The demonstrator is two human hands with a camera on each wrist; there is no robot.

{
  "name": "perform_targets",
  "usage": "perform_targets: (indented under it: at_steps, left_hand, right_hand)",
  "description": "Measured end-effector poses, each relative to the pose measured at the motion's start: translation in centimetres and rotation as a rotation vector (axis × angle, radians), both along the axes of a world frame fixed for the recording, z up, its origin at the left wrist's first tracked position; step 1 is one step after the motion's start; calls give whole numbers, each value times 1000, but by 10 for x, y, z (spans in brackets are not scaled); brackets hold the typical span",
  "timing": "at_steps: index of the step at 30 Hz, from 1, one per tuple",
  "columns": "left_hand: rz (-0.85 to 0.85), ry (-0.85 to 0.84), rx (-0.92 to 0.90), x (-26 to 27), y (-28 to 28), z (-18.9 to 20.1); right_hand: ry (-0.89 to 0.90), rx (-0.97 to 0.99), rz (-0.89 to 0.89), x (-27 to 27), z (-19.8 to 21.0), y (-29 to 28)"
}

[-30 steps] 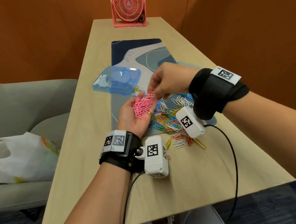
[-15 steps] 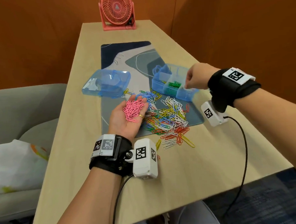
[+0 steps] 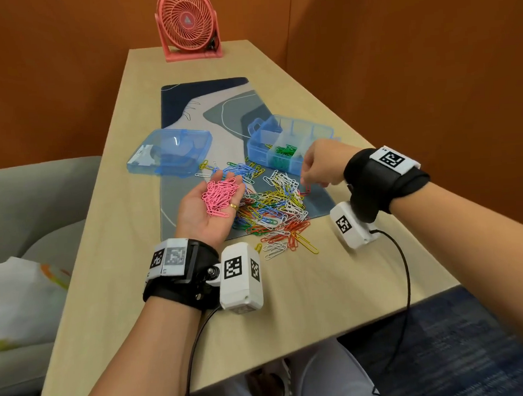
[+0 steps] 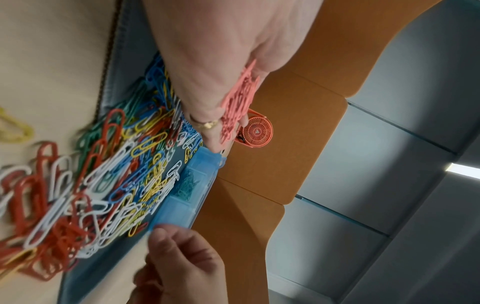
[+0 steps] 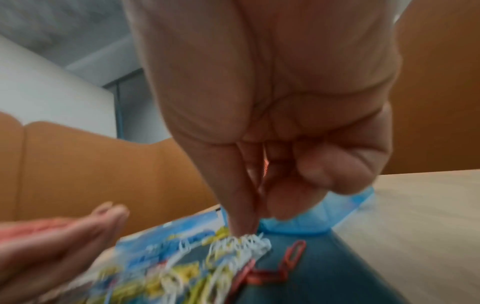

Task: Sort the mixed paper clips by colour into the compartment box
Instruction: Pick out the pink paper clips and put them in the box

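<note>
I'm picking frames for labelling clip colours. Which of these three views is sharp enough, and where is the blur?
Head view: sharp, evenly lit; the pink paper clips in the left hand and the green clips in the blue compartment box read clearly. Left wrist view: mixed clip pile smeared at near edge. Right wrist view: heavily motion-blurred; right hand fills the frame, colours streak.

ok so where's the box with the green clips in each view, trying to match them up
Head: box right of centre on the mat, beyond the clip pile.
Left wrist: box lower centre, a slanted blue strip.
Right wrist: box a blurred blue edge behind the fingertips.
Shared landmark: clip pile, beside the box in all three.
</note>
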State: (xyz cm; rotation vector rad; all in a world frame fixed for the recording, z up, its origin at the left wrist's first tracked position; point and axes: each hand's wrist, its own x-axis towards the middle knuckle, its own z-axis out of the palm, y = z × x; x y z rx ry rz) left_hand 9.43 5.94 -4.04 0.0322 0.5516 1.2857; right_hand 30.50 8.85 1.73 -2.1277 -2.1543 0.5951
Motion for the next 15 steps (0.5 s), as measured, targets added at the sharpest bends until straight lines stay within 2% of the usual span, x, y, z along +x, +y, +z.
perform_targets:
  at_steps: [7,11,15]
  left_hand:
    - [-11,5,0,6,-2,3]
    - [-4,-7,-11,9,-3,3]
    - [-21,-1,-19,14,-5,3]
  right_hand:
    - [-20,-70,222,-8,-4,-10]
    - [-53,30,99,-1,-7,-3]
    - [-36,-63,-9,0,-16,-4]
